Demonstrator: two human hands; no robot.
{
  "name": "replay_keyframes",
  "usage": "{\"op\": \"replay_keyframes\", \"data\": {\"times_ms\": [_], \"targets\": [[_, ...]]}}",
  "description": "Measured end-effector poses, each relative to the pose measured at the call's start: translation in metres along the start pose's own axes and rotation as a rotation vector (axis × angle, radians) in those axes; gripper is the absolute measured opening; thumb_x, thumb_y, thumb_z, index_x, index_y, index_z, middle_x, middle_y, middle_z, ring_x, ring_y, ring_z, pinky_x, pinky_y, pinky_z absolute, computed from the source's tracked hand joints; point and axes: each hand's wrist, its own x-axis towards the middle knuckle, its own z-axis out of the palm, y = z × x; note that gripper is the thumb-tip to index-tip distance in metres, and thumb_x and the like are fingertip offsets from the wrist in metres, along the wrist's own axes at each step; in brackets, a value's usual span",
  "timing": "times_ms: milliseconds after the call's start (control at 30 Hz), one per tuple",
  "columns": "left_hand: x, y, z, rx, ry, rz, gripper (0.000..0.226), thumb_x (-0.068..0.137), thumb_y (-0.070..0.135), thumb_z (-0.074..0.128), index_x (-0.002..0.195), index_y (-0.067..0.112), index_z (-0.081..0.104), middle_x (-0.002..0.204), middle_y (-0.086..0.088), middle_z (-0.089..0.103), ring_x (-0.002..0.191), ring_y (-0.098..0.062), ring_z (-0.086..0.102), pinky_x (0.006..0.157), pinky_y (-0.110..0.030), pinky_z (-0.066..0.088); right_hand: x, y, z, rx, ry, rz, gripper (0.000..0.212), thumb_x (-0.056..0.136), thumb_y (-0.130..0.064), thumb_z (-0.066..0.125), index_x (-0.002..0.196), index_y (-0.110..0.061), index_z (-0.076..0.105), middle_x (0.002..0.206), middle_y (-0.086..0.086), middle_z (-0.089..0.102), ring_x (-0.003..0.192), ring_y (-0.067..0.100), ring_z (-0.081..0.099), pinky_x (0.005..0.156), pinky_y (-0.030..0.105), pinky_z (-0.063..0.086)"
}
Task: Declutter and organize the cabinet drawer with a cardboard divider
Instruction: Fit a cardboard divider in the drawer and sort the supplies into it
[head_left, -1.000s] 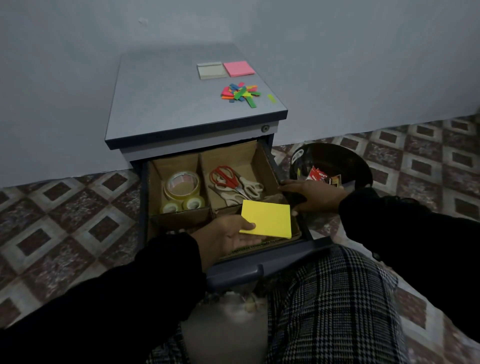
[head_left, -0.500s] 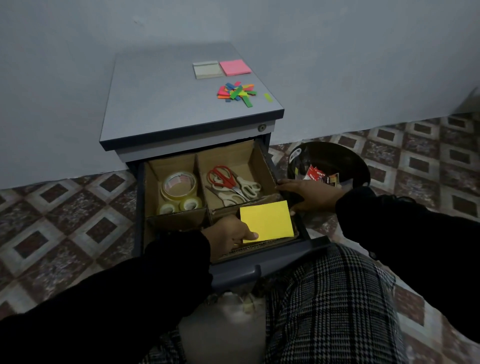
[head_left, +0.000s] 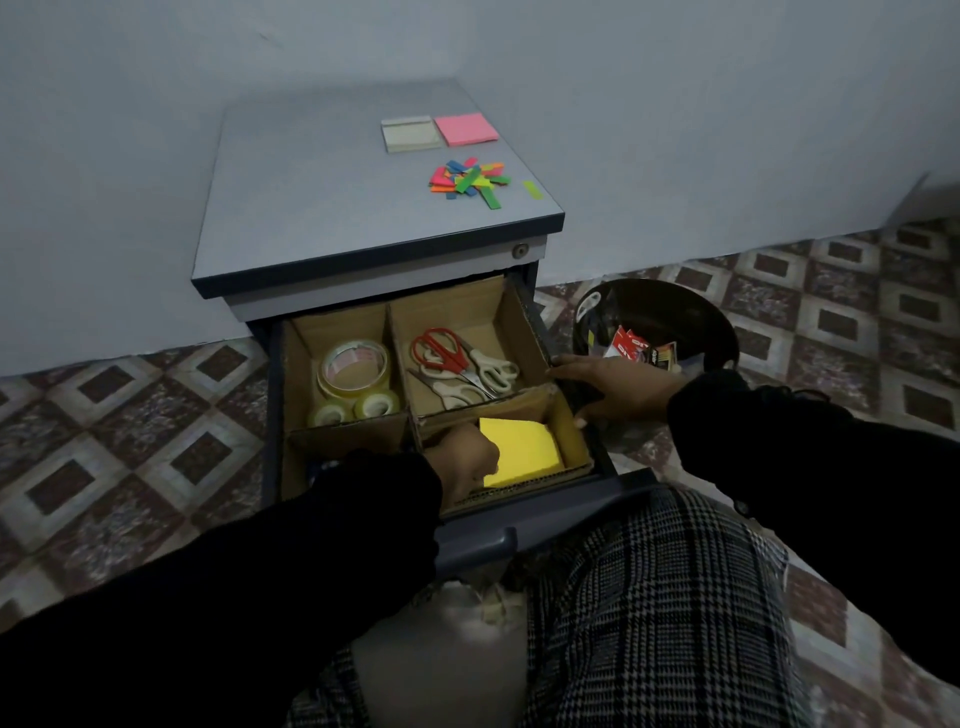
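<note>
Lowered since the earlier frame, yellow sticky pad (head_left: 522, 451) now lies in the near-right cell of the cardboard divider (head_left: 524, 405), my left hand (head_left: 462, 460) pinching its near-left corner, right hand (head_left: 615, 388) flat on the drawer (head_left: 563, 506) side; I'd seat it flat, then release.

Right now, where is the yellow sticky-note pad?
Head view: the yellow sticky-note pad lies in the drawer's front right cardboard compartment, just in front of the scissors, with the left hand on it.
</note>
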Motion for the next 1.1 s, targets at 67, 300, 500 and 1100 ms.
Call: {"op": "replay_keyframes", "data": {"times_ms": [67, 300, 500, 1100], "targets": [[0.004, -0.006, 0.001, -0.043, -0.018, -0.016, 0.034, 0.096, -0.010, 0.038, 0.067, 0.009, 0.039, 0.069, -0.006, 0.033, 0.059, -0.014, 0.040, 0.056, -0.029, 0.028, 0.001, 0.001, 0.001, 0.009, -0.004, 0.003, 0.072, 0.088, -0.018, 0.062, 0.148, -0.020, 0.024, 0.158, -0.002, 0.010, 0.139, 0.023, 0.029, 0.113, 0.034, 0.024], [0.009, -0.004, -0.005, -0.084, -0.086, -0.059, 0.013, 0.096, 0.000, 0.046, 0.090, 0.001, 0.058, 0.111, -0.011, 0.042, 0.098, -0.021, 0.046, 0.082, -0.028, 0.034, 0.002, 0.003, 0.001, 0.009, -0.008, -0.006, 0.072, 0.087, -0.019, 0.063, 0.148, -0.020, 0.024, 0.158, -0.001, 0.011, 0.139, 0.024, 0.029, 0.115, 0.037, 0.025], [0.012, -0.002, -0.013, -0.021, -0.170, -0.109, 0.019, 0.098, 0.016, 0.048, 0.116, 0.014, 0.041, 0.114, -0.009, 0.046, 0.080, -0.021, 0.054, 0.051, -0.025, 0.034, 0.002, 0.004, 0.001, 0.021, -0.007, -0.009, 0.071, 0.088, -0.018, 0.062, 0.148, -0.020, 0.024, 0.158, 0.000, 0.011, 0.139, 0.025, 0.029, 0.114, 0.036, 0.024], [0.007, 0.005, -0.034, 0.124, -0.130, 0.082, 0.021, 0.090, 0.017, 0.062, 0.105, 0.005, 0.055, 0.094, -0.010, 0.053, 0.084, -0.020, 0.053, 0.072, -0.031, 0.047, 0.001, -0.004, -0.002, -0.008, -0.023, 0.021, 0.071, 0.088, -0.019, 0.062, 0.148, -0.019, 0.024, 0.158, -0.003, 0.009, 0.140, 0.022, 0.027, 0.113, 0.032, 0.022]]}}
